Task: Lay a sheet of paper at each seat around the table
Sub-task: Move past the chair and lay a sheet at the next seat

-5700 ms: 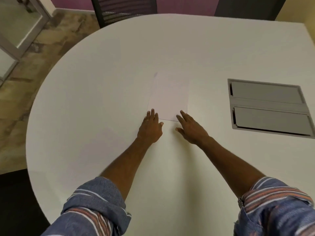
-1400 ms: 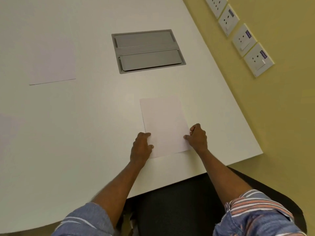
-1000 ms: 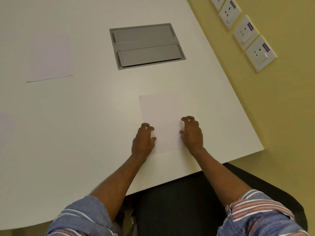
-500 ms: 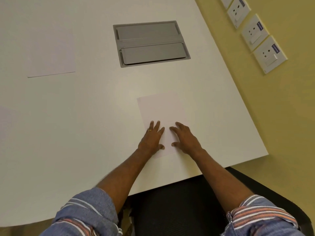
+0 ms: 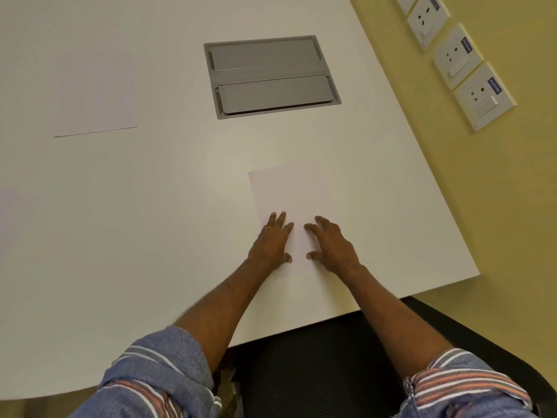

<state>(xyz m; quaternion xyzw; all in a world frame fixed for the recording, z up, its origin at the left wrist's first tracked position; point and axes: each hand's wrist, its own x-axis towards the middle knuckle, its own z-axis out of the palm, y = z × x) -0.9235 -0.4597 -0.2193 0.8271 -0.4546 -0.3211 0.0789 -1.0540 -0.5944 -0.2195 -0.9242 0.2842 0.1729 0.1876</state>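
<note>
Head view looks down on a broad white surface (image 5: 150, 224) with a curved near edge, set against a yellow wall (image 5: 497, 206) that carries white socket plates (image 5: 482, 96); four of them show at least in part. A grey rectangular metal hatch with two flaps (image 5: 271, 75) is sunk into the surface. Nearer than the hatch and slightly right of it lies a white rectangular sheet of paper (image 5: 289, 191), flat, close to the surface's near edge, with a black mesh chair seat (image 5: 316, 366) below that edge. Both hands rest palm down on the near half of this sheet. The left hand (image 5: 272, 244) covers its left edge, fingers (image 5: 278, 221) straight and close together, a thin ring on one. The right hand (image 5: 333, 245) lies on its right side, fingers spread a little; neither grips anything. Both arms reach out from rolled blue striped sleeves (image 5: 162, 378). Left of the hatch lies a second white sheet (image 5: 96, 98), well apart. A faint pale patch at the far left edge may be a third; I cannot tell.
</note>
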